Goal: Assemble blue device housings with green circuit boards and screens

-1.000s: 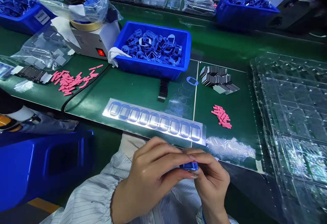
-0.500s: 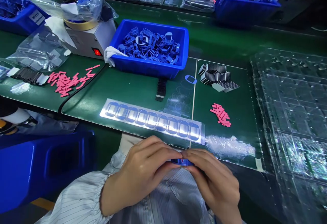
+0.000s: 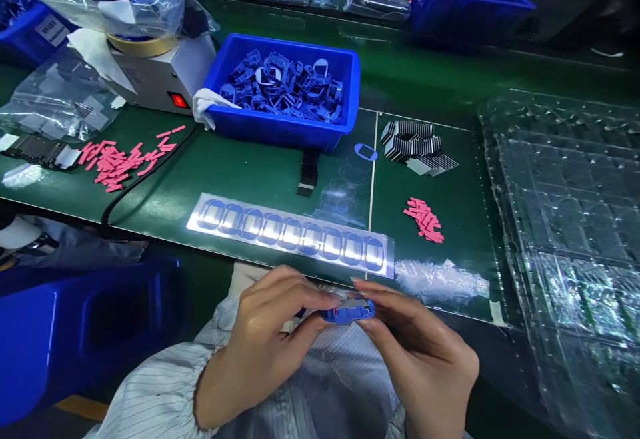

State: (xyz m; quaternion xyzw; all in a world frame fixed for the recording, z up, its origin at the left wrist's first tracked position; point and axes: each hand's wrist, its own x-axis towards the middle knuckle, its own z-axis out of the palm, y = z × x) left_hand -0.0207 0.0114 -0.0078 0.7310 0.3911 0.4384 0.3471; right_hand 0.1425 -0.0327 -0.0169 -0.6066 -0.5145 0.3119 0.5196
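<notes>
"Green worktop (image 3: pixel 260 175) under everything?"

"Yes, with a blue tote (image 3: pixel 280 133) farther off, beyond the fingers."

"And the blue plastic frame (image 3: pixel 349 313)?"

"Between the left hand (image 3: pixel 265 352) and right hand (image 3: pixel 420 352), clamped at both ends by their fingers (image 3: pixel 313 299), just below a strip of clear film (image 3: pixel 290 235)."

Surface: green anti-static bench mat (image 3: pixel 265 175)
Front edge: clear backing sheet (image 3: pixel 290 235) of blue rings
Middle: blue plastic bin (image 3: pixel 280 133), black-and-white strips (image 3: pixel 413 145), pink strips (image 3: pixel 423 220)
Left: white tape dispenser (image 3: pixel 165 82)
Right: clear blister tray (image 3: pixel 565 205)
</notes>
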